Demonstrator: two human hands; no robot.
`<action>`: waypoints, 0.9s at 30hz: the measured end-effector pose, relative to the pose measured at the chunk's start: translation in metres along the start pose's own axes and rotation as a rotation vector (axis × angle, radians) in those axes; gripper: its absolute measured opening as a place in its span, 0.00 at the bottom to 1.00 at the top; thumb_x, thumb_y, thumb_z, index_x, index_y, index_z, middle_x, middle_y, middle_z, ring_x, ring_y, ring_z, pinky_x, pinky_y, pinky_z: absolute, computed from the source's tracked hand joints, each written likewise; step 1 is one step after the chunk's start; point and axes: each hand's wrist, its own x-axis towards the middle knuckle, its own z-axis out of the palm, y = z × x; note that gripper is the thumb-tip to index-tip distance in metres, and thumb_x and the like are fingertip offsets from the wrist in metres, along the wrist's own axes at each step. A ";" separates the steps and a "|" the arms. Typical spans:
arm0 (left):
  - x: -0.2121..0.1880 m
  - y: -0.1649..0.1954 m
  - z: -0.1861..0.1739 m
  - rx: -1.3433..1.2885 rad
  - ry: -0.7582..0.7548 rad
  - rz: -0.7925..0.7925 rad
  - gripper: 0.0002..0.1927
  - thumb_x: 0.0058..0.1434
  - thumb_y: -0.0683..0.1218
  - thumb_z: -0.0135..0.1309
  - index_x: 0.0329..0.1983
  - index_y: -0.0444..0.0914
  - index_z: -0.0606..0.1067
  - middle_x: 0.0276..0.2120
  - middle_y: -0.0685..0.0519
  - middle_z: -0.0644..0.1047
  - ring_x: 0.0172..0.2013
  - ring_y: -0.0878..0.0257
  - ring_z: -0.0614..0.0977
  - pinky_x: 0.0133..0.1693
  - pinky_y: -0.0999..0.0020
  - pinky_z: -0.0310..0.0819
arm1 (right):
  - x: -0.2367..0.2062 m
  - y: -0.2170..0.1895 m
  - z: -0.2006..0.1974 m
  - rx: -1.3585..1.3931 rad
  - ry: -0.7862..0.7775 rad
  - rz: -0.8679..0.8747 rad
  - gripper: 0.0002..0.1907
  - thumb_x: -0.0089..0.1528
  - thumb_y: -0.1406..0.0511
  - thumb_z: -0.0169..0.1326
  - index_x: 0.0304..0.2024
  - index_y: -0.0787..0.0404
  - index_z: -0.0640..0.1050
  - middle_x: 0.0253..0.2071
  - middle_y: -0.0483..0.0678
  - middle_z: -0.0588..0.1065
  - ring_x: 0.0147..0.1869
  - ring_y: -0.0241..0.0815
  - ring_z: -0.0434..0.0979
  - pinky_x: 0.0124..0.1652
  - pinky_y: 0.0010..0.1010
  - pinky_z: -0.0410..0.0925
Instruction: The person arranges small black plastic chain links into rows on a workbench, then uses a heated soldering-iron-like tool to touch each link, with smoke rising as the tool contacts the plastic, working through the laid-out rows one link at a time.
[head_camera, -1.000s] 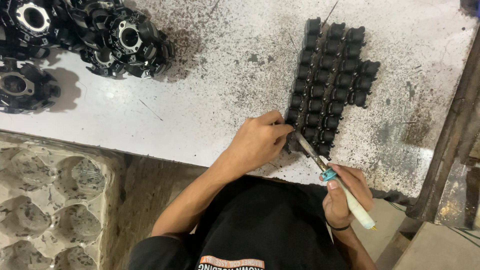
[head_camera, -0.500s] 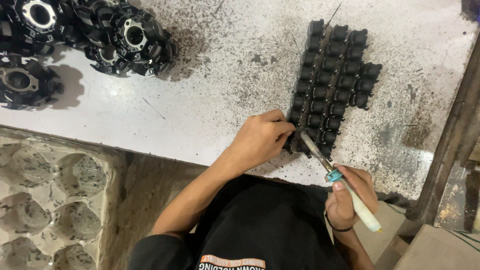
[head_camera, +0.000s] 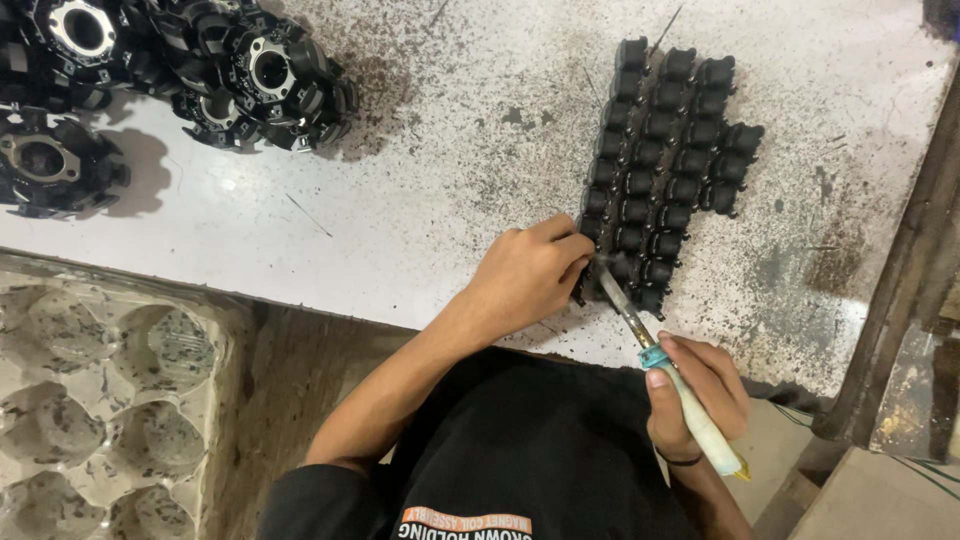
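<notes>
Several small black plastic parts (head_camera: 668, 160) lie in tight rows on the stained white table (head_camera: 440, 200). My left hand (head_camera: 525, 275) rests at the near end of the rows, fingers pinched on one small black part there. My right hand (head_camera: 700, 385) grips a soldering iron (head_camera: 665, 375) by its pale handle with a blue collar. The iron's metal tip points up and left and touches the part under my left fingers.
Several round black wound stators (head_camera: 265, 75) are heaped at the table's far left. A grey moulded pulp tray (head_camera: 90, 400) sits below the table edge at left. A rusty metal frame (head_camera: 915, 260) runs along the right side.
The view has shifted slightly. My right hand has drawn a little down and right with the iron; my left hand stays at the near end of the rows.
</notes>
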 end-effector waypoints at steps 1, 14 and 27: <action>0.000 0.000 0.000 0.012 -0.001 0.003 0.05 0.59 0.41 0.60 0.38 0.37 0.80 0.34 0.49 0.78 0.30 0.48 0.82 0.32 0.55 0.78 | 0.002 -0.004 -0.002 -0.032 -0.038 -0.001 0.15 0.63 0.67 0.57 0.45 0.76 0.79 0.45 0.62 0.78 0.44 0.48 0.81 0.44 0.27 0.74; -0.002 0.012 -0.012 0.037 0.050 0.047 0.04 0.58 0.39 0.59 0.36 0.34 0.77 0.34 0.46 0.76 0.26 0.47 0.81 0.29 0.55 0.77 | 0.012 0.026 -0.026 0.395 0.097 0.010 0.13 0.64 0.68 0.58 0.46 0.72 0.81 0.43 0.61 0.79 0.38 0.43 0.83 0.37 0.24 0.77; -0.042 0.013 0.001 0.033 0.107 0.018 0.09 0.58 0.38 0.61 0.43 0.37 0.81 0.37 0.52 0.77 0.29 0.55 0.82 0.30 0.61 0.78 | -0.018 -0.003 -0.013 -0.028 -0.037 0.015 0.17 0.61 0.66 0.55 0.45 0.78 0.78 0.43 0.64 0.78 0.42 0.48 0.80 0.43 0.29 0.73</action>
